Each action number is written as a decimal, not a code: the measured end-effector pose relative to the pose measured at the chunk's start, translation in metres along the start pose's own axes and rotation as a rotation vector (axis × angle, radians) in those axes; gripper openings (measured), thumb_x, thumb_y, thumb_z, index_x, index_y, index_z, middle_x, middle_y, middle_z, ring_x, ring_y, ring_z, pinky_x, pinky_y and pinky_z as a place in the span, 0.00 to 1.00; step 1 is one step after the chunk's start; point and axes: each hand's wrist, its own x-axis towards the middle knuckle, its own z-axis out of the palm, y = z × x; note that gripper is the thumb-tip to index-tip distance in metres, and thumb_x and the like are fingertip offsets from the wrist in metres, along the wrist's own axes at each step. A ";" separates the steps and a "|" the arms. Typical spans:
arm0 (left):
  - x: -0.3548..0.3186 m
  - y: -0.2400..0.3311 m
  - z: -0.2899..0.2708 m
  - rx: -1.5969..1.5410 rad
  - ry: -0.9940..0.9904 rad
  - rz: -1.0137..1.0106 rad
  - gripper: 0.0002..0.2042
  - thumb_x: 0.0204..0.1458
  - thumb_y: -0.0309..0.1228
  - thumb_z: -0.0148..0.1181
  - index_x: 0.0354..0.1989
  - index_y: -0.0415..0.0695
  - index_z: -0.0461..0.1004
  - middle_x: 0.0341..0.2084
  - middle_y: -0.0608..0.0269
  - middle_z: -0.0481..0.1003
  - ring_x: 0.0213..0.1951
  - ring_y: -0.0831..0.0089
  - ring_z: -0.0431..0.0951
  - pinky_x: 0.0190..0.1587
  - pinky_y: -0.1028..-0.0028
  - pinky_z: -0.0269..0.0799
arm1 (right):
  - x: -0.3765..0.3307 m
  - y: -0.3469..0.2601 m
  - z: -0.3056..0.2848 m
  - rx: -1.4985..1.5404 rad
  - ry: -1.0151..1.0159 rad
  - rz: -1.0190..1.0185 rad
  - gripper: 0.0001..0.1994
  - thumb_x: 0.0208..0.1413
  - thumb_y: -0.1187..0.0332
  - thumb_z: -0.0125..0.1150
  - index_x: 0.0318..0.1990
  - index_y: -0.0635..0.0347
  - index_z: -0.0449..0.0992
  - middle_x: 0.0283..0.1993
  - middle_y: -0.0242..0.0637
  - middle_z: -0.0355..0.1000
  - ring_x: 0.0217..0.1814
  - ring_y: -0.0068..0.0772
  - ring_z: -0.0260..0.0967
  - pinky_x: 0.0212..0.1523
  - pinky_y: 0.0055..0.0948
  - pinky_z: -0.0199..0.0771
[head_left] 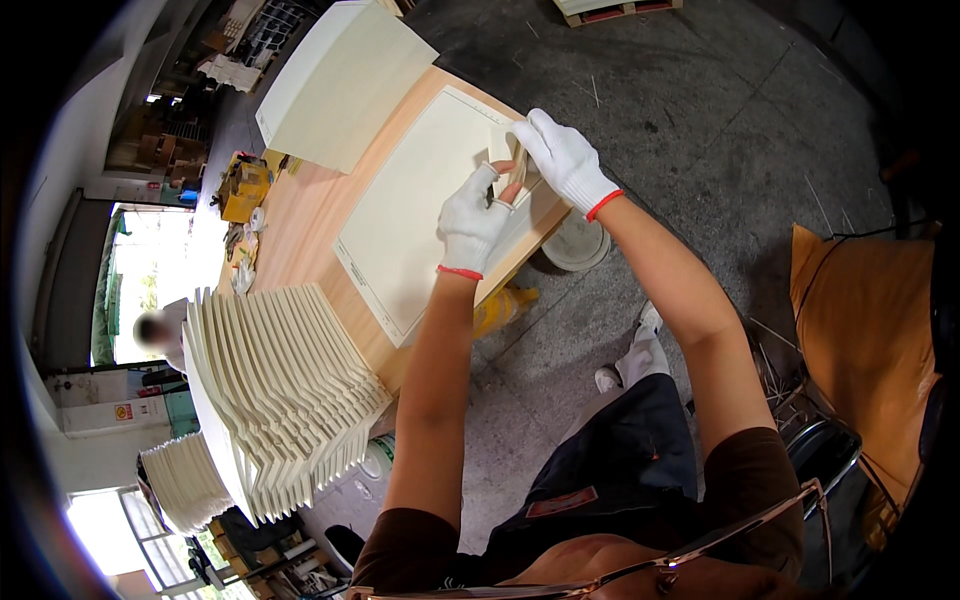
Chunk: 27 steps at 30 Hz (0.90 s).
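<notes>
Cream cardboard sheet (420,200) lies flat, one corner folded up.

— What's the sheet (410,215) on the counter (300,225) made of?
— Matt cream card or paper, smooth; the counter is pale wood with a satin face.
— And the gloves?
— White knitted cloth on the left hand (472,222) and right hand (565,160), red-cuffed. The floor (720,110) is rough grey concrete.

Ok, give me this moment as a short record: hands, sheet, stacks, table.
left hand: gloved, pinching the folded flap at the sheet's corner
right hand: gloved, pressing the same flap
sheet: cream board, flat on the wooden table
fanned stack: folded cream pieces, at the table's near left end
flat stack: cream sheets, at the far end
</notes>
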 end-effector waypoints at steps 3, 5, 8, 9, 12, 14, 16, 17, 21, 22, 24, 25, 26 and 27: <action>-0.001 0.003 -0.002 -0.038 0.001 0.033 0.16 0.56 0.36 0.62 0.54 0.56 0.77 0.34 0.58 0.80 0.35 0.68 0.81 0.42 0.74 0.74 | 0.000 -0.002 -0.002 0.019 -0.004 0.029 0.21 0.67 0.46 0.40 0.44 0.54 0.68 0.33 0.50 0.75 0.37 0.56 0.74 0.38 0.49 0.71; 0.001 -0.005 0.008 -0.086 0.177 0.215 0.16 0.55 0.34 0.60 0.53 0.60 0.77 0.32 0.56 0.80 0.33 0.62 0.81 0.37 0.68 0.74 | 0.001 -0.003 -0.002 0.026 -0.006 0.050 0.23 0.66 0.44 0.41 0.43 0.55 0.68 0.33 0.50 0.76 0.37 0.56 0.75 0.38 0.48 0.71; 0.000 -0.013 0.009 -0.069 0.256 0.260 0.16 0.56 0.32 0.58 0.53 0.62 0.76 0.33 0.57 0.80 0.33 0.58 0.81 0.35 0.64 0.75 | -0.003 -0.014 -0.006 0.084 -0.051 0.070 0.24 0.65 0.42 0.42 0.41 0.56 0.68 0.32 0.49 0.75 0.37 0.56 0.75 0.38 0.47 0.71; 0.001 -0.012 0.009 -0.058 0.250 0.245 0.16 0.56 0.32 0.57 0.54 0.62 0.76 0.34 0.57 0.80 0.33 0.57 0.81 0.35 0.64 0.75 | -0.004 -0.013 -0.007 0.086 -0.042 0.068 0.24 0.65 0.42 0.42 0.41 0.56 0.68 0.32 0.48 0.75 0.38 0.55 0.75 0.39 0.47 0.71; 0.002 -0.016 0.010 -0.015 0.124 0.216 0.17 0.56 0.32 0.57 0.54 0.62 0.75 0.38 0.59 0.80 0.34 0.58 0.81 0.36 0.64 0.75 | -0.004 -0.008 -0.010 0.175 -0.044 0.059 0.25 0.64 0.41 0.43 0.42 0.55 0.70 0.34 0.46 0.76 0.39 0.54 0.75 0.40 0.45 0.71; 0.001 -0.014 0.013 0.017 0.159 0.265 0.17 0.56 0.31 0.57 0.54 0.61 0.75 0.40 0.60 0.80 0.34 0.58 0.81 0.37 0.65 0.75 | -0.004 -0.005 -0.015 0.340 -0.085 0.046 0.25 0.64 0.41 0.43 0.43 0.54 0.71 0.35 0.44 0.76 0.40 0.53 0.74 0.40 0.43 0.71; -0.002 -0.008 0.011 0.031 0.188 0.284 0.17 0.56 0.31 0.56 0.54 0.61 0.75 0.41 0.60 0.79 0.34 0.58 0.81 0.37 0.65 0.75 | -0.008 0.000 -0.019 0.262 -0.043 0.004 0.24 0.64 0.41 0.44 0.44 0.53 0.72 0.36 0.43 0.76 0.40 0.52 0.74 0.41 0.42 0.71; -0.003 -0.004 0.010 0.026 0.198 0.280 0.17 0.56 0.31 0.56 0.54 0.61 0.75 0.41 0.60 0.79 0.34 0.58 0.81 0.37 0.65 0.75 | -0.010 0.004 -0.022 0.222 -0.022 -0.017 0.23 0.63 0.42 0.44 0.44 0.53 0.73 0.37 0.43 0.76 0.40 0.52 0.74 0.41 0.41 0.71; -0.006 0.002 0.004 -0.088 0.175 0.205 0.17 0.60 0.32 0.53 0.57 0.58 0.75 0.42 0.55 0.80 0.35 0.65 0.81 0.42 0.70 0.76 | -0.016 0.013 -0.042 -0.480 -0.115 -0.073 0.18 0.61 0.46 0.52 0.39 0.52 0.74 0.31 0.39 0.73 0.37 0.43 0.74 0.38 0.41 0.73; -0.005 0.003 0.004 -0.079 0.163 0.191 0.17 0.60 0.31 0.52 0.57 0.57 0.75 0.41 0.55 0.80 0.36 0.65 0.81 0.42 0.71 0.76 | -0.016 0.022 -0.041 -0.543 -0.070 -0.235 0.17 0.61 0.48 0.53 0.37 0.51 0.74 0.30 0.39 0.72 0.37 0.43 0.74 0.37 0.41 0.73; -0.005 0.001 0.004 -0.059 0.140 0.155 0.17 0.60 0.31 0.52 0.56 0.57 0.76 0.40 0.56 0.80 0.37 0.66 0.82 0.42 0.71 0.76 | -0.013 0.025 -0.041 -0.598 0.006 -0.452 0.14 0.60 0.51 0.55 0.35 0.50 0.72 0.28 0.37 0.71 0.35 0.43 0.74 0.36 0.41 0.75; -0.004 -0.003 0.004 -0.057 0.150 0.219 0.16 0.60 0.31 0.52 0.55 0.56 0.76 0.39 0.56 0.80 0.36 0.66 0.82 0.41 0.71 0.75 | -0.009 0.020 -0.041 -0.591 0.039 -0.507 0.13 0.60 0.52 0.55 0.34 0.50 0.72 0.27 0.36 0.71 0.34 0.42 0.74 0.36 0.41 0.75; -0.002 -0.007 0.004 -0.054 0.160 0.283 0.15 0.60 0.31 0.53 0.54 0.56 0.77 0.37 0.57 0.81 0.36 0.67 0.82 0.40 0.71 0.75 | -0.006 0.015 -0.040 -0.584 0.071 -0.561 0.12 0.60 0.54 0.56 0.34 0.50 0.72 0.26 0.36 0.70 0.33 0.42 0.73 0.37 0.40 0.75; 0.000 -0.006 0.004 -0.054 0.170 0.353 0.15 0.60 0.31 0.53 0.53 0.55 0.77 0.36 0.57 0.81 0.35 0.67 0.82 0.39 0.72 0.75 | -0.003 0.015 -0.039 -0.540 0.059 -0.536 0.14 0.62 0.51 0.52 0.36 0.50 0.71 0.29 0.39 0.72 0.34 0.47 0.74 0.37 0.42 0.74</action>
